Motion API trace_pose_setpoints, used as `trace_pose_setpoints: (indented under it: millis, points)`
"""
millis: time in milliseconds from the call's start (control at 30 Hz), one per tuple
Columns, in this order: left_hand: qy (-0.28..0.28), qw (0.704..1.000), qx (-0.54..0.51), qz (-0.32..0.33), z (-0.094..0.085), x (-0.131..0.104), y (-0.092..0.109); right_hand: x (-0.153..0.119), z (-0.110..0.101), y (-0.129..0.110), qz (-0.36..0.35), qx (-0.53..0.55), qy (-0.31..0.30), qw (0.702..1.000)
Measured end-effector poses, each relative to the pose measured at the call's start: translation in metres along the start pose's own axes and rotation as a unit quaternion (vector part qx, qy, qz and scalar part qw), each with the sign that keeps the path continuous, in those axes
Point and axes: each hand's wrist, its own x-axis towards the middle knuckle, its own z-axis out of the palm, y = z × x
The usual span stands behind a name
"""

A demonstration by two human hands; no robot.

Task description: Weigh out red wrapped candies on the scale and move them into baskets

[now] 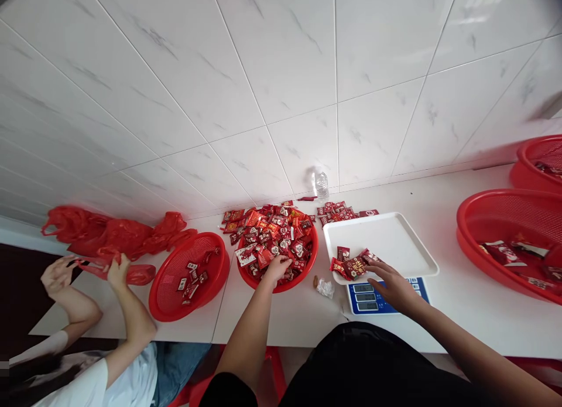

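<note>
A red plastic basket (314, 265) is heaped with small red and brown snack packets (274, 231). My left hand (277, 270) reaches into the near side of that heap, its fingers closed down among the packets; what they grip, if anything, is hidden. A digital scale (381, 300) with a blue display panel carries a white tray (390, 237). Several snack packets (353, 266) lie at the tray's near left corner. Over the near edge of the tray, beside those packets, my right hand (389, 283) is open with fingers stretched out and apart.
Loose packets (336, 212) lie behind the tray near a clear plastic bottle (321, 184). Crumpled white plastic (325, 288) sits left of the scale. More red baskets (465, 219) stand right, another (162, 301) left. A co-worker's hands (117, 271) handle a red plastic bag at far left.
</note>
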Motion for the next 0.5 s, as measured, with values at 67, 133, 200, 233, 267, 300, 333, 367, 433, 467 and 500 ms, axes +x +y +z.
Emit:
trace_pose_setpoints:
  millis: [67,133,200,233,267,300,333,367,433,467,500]
  points:
    - [0.012,1.0,0.015,0.004,0.011,0.003,-0.001,0.0,-0.001,-0.002,-0.005,0.001,-0.006,1.0]
    - [0.05,0.995,0.08,0.028,0.02,0.007,-0.003,0.0,-0.002,-0.004,-0.003,-0.001,-0.014,1.0]
    - [0.098,0.977,0.175,0.074,0.026,0.009,-0.004,0.0,-0.004,-0.006,0.01,-0.006,-0.025,1.0]
    - [0.113,0.965,0.217,0.098,0.027,0.01,-0.005,-0.001,-0.005,-0.006,0.016,-0.008,-0.031,0.999]
    - [0.118,0.954,0.249,0.116,0.029,0.011,-0.005,-0.001,-0.006,-0.007,0.02,-0.009,-0.037,0.999]
    - [0.115,0.947,0.271,0.127,0.029,0.011,-0.005,-0.002,-0.006,-0.007,0.023,-0.01,-0.042,0.999]
    - [0.107,0.944,0.283,0.131,0.03,0.011,-0.005,-0.002,-0.006,-0.006,0.024,-0.011,-0.046,0.999]
    - [0.1,0.944,0.288,0.129,0.03,0.01,-0.004,-0.003,-0.006,-0.006,0.025,-0.01,-0.049,0.998]
    - [0.1,0.946,0.281,0.124,0.03,0.01,-0.001,-0.003,-0.005,-0.004,0.027,-0.01,-0.054,0.998]
    - [0.108,0.948,0.273,0.126,0.03,0.009,0.001,-0.004,-0.005,-0.003,0.028,-0.009,-0.054,0.998]
    - [0.117,0.948,0.264,0.133,0.03,0.009,0.005,-0.004,-0.004,-0.003,0.028,-0.008,-0.054,0.998]
